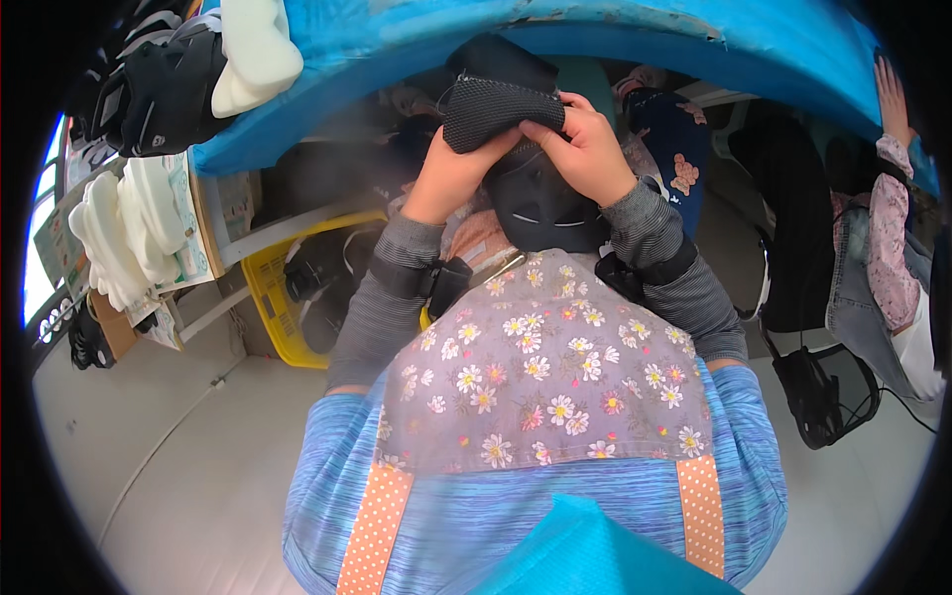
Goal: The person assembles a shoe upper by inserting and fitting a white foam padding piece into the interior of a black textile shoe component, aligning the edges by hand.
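Observation:
Both my hands are raised in front of my lap, gripping a black mesh shoe upper [503, 111]. My left hand [448, 177] is closed on its lower left side, with most of those fingers hidden beneath. On the right side, my right hand [587, 151] pinches the lower edge between thumb and fingers. A stitched seam runs across the top of the mesh, and smoother black material continues above it. Just below my hands, more black material with white curved lines [543, 208] lies over my lap. Whether it joins the held upper I cannot tell.
A blue-covered table edge [397, 74] curves across the far side. Black shoes [169, 89] and white sole-shaped pieces [256, 59] lie far left, with more white soles [139, 223] below. A yellow basket [266, 297] holds dark shoes. At right are another person's hand [891, 99] and a black bag [818, 392].

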A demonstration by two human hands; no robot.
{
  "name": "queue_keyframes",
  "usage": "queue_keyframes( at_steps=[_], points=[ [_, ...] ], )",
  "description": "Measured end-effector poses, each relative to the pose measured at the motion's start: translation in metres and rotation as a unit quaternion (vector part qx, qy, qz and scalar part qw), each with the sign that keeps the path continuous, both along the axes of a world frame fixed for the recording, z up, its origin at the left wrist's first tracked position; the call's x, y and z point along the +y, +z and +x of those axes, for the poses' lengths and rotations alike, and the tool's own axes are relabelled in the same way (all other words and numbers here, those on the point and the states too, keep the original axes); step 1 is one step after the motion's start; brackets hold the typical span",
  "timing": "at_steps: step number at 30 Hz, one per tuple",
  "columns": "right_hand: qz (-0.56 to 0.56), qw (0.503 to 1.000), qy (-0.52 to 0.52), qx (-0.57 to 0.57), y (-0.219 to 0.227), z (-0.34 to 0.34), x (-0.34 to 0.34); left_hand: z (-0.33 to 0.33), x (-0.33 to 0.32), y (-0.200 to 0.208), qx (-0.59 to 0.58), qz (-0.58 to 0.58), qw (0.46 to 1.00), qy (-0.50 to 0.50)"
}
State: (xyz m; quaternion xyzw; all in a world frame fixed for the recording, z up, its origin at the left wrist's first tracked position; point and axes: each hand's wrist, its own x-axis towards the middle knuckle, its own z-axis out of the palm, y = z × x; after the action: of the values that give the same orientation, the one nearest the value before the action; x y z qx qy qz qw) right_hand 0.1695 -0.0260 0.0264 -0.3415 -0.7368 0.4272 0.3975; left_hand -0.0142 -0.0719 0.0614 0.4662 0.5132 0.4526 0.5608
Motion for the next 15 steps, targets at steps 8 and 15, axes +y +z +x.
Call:
queue_keyframes(
  at_steps=[8, 15],
  points=[
    [0.021, 1.000, 0.011, 0.004, 0.016, 0.004, -0.006, 0.003, -0.011, 0.005, 0.059, 0.065, 0.996, 0.015],
    [0.026, 1.000, -0.002, -0.008, 0.005, 0.001, 0.002, 0.009, -0.008, 0.008, 0.053, 0.055, 0.997, 0.025]
  ],
)
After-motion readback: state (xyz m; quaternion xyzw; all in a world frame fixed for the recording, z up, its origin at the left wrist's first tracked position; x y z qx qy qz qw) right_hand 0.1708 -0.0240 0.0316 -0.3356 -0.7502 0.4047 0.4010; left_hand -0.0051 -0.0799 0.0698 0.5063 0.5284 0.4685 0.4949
